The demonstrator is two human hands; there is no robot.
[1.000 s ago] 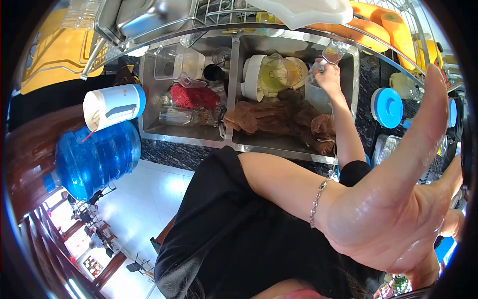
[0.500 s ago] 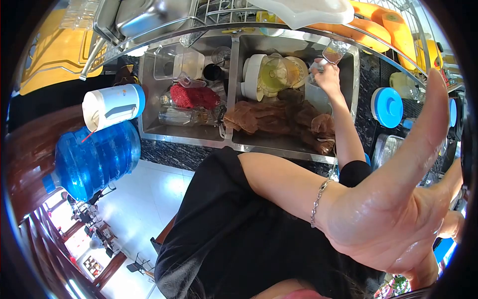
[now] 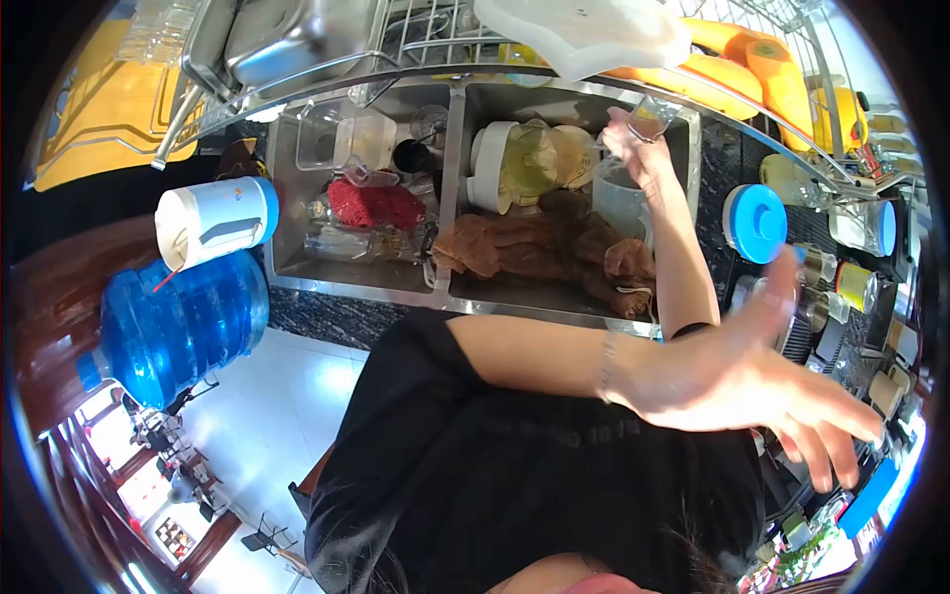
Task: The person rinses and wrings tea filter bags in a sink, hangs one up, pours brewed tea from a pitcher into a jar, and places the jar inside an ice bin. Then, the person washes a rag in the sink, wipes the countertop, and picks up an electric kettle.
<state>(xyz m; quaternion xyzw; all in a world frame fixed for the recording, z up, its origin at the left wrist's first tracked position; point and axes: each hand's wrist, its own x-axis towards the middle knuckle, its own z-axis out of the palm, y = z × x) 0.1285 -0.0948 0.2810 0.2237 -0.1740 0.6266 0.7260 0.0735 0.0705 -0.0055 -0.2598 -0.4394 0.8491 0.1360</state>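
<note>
Currently, right hand (image 3: 641, 150): grip closed on a small clear glass (image 3: 653, 118), held tilted over the right basin (image 3: 475, 287). Left hand (image 3: 727, 381): grip open, empty, fingers spread, slightly blurred, right of the sink. Below the glass: translucent container (image 3: 620, 203), then brown cloth (image 3: 515, 247). Left basin (image 3: 297, 262) holds red mesh (image 3: 376, 204). Blue-topped container (image 3: 757, 224) on the dark surface (image 3: 714, 163).

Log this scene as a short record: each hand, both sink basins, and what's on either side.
Left hand: open, fingers spread, holding nothing visible
Right hand: holding small clear glass above right basin
Left basin: red cloth, black cup
Right basin: brown mesh cloth
Left of sink: blue water bottle
Right of sink: round blue lid
</note>
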